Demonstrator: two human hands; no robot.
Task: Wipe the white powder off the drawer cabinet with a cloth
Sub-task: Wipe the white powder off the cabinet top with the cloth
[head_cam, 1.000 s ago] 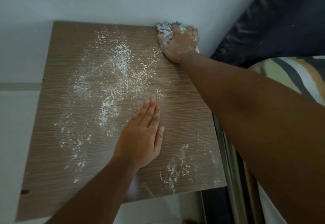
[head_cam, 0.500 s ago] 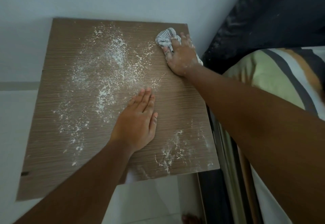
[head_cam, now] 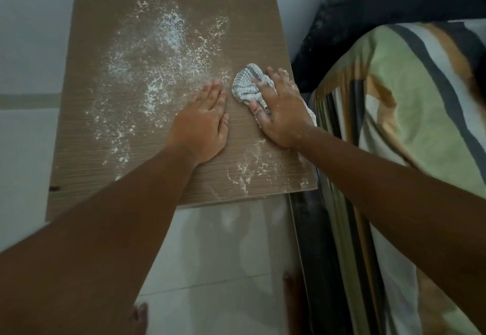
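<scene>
On the cabinet top [head_cam: 86, 176], right hand [head_cam: 282, 113] gripping and pressing a checked cloth [head_cam: 246, 86], left hand [head_cam: 201, 124] lying flat, fingers open, holding nothing, powder [head_cam: 168, 29] lying scattered beside both.

Right hand [head_cam: 282, 113] presses a bunched checked cloth [head_cam: 247, 87] flat onto the wood-grain top of the drawer cabinet [head_cam: 86, 166], near its right edge. Left hand [head_cam: 202, 126] lies palm-down just beside the cloth, fingers extended. White powder [head_cam: 163, 45] scattered across the left and far middle of the top; smaller patch by the near right corner. Powder specks on right hand. Striped bedding [head_cam: 410, 113] to the right; pale tiled floor [head_cam: 223, 255] below.
</scene>
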